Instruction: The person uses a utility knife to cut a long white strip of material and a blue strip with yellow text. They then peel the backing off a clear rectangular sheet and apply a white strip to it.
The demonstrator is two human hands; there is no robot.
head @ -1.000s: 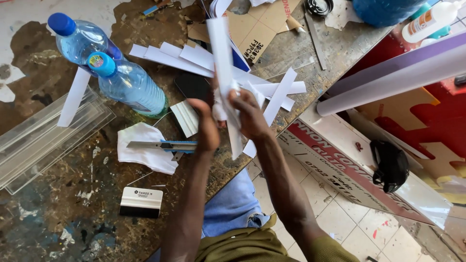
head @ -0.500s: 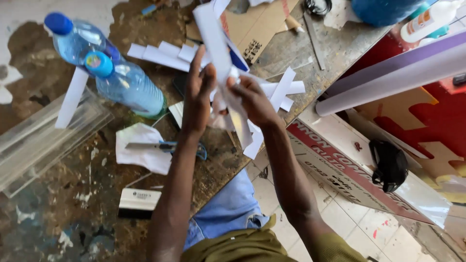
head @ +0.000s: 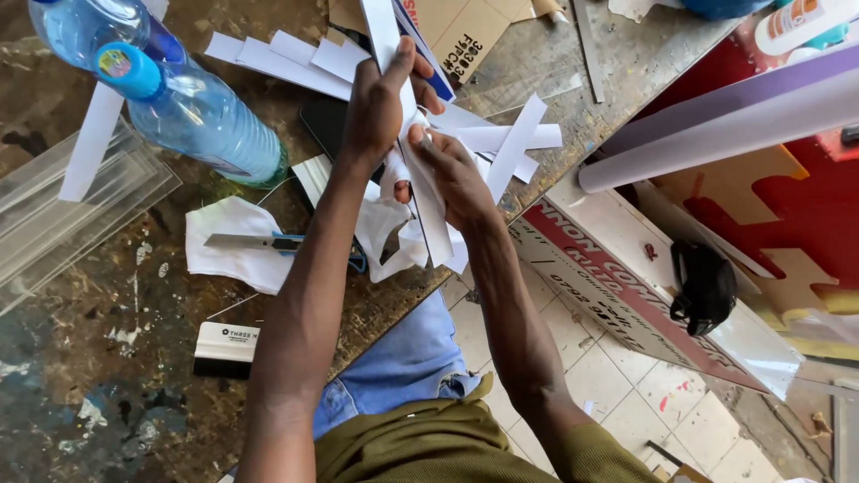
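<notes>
Both hands have drawn closer together since a moment ago, the left hand (head: 378, 105) now wrapped higher on the long white strip (head: 428, 192) and the view shifted so the bottles sit at the upper left corner. At the far left, a stack of clear plastic sheets (head: 54, 219) lies on the worn bench (head: 107, 394), with a loose white paper strip (head: 89, 143) leaning across them. Two clear water bottles with blue caps (head: 192, 112) lie side by side just right of that. Below them a utility knife (head: 255, 241) rests on a crumpled white cloth (head: 224, 246), and nearer the bench edge sits a small white squeegee (head: 226, 347). Toward the middle, the left hand's grip is clamped on the long white strip, thumb over its front and fingers behind, holding it upright above the bench. Just beside it, the right hand (head: 452, 170) pinches the same strip lower down, its grip closed on the strip and on a peeled, curling white backing (head: 386, 234) that hangs beneath. More cut white strips (head: 514, 143) lie fanned on the bench behind the hands, partly over a piece of brown cardboard (head: 465, 31). Right of the bench, a long pale roll (head: 716, 125) lies across a red and white signboard (head: 626, 295), and a black object (head: 702, 286) rests on that board above the tiled floor (head: 644, 402).
</notes>
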